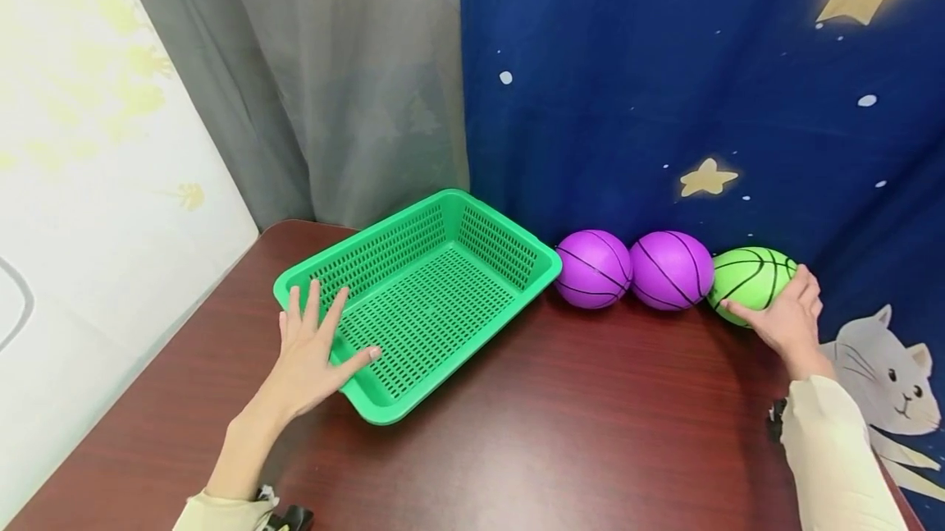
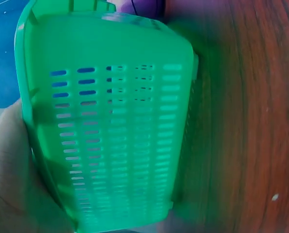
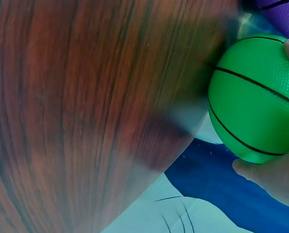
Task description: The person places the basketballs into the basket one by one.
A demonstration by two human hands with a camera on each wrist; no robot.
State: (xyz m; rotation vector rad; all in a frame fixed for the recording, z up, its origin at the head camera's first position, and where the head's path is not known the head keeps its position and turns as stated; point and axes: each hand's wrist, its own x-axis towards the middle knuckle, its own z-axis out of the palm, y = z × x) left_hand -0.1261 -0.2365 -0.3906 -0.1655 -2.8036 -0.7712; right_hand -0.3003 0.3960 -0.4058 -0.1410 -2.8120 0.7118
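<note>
**Green ball gripped, basket steadied**

Our right hand [image 1: 788,319] curls its fingers [image 1: 738,311] round the green ball [image 1: 749,281], which sits on the bench [image 1: 576,416] well right of the green basket [image 1: 421,301], touching the nearer purple ball [image 1: 670,270]; a second purple ball [image 1: 593,267] lies just beside the basket; our left hand [image 1: 313,350] rests flat, fingers spread, on the basket's near-left rim, holding nothing; we judge the smooth ball could slip from this partial grip and knock its neighbours rolling.

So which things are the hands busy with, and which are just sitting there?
In use: green ball, gripped by the right hand; green basket, with the left hand resting on its rim.
Just lying about: two purple balls, starry backdrop, grey curtain.
</note>
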